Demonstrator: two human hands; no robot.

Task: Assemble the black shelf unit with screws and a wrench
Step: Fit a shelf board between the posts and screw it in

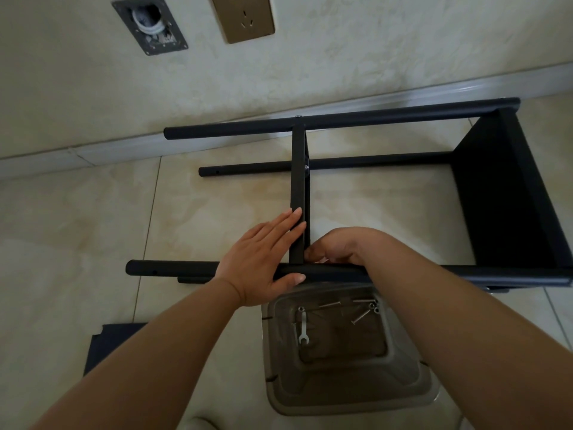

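Note:
The black shelf unit (387, 117) lies on its side on the tiled floor, tube legs running left to right. A black middle shelf panel (298, 181) stands on edge between the legs. My left hand (263, 259) lies flat against that panel, thumb hooked under the near leg (170, 268). My right hand (338, 248) is curled at the joint of panel and near leg; what its fingertips hold is hidden. A clear plastic tray (403, 389) below holds a small silver wrench (302, 325) and several screws (361, 316).
A black end shelf (508, 193) closes the frame at the right. Another black panel (108, 342) lies flat on the floor at lower left. The wall with a baseboard (124, 144), a brass socket plate (243, 17) and an open outlet box (150, 24) runs behind.

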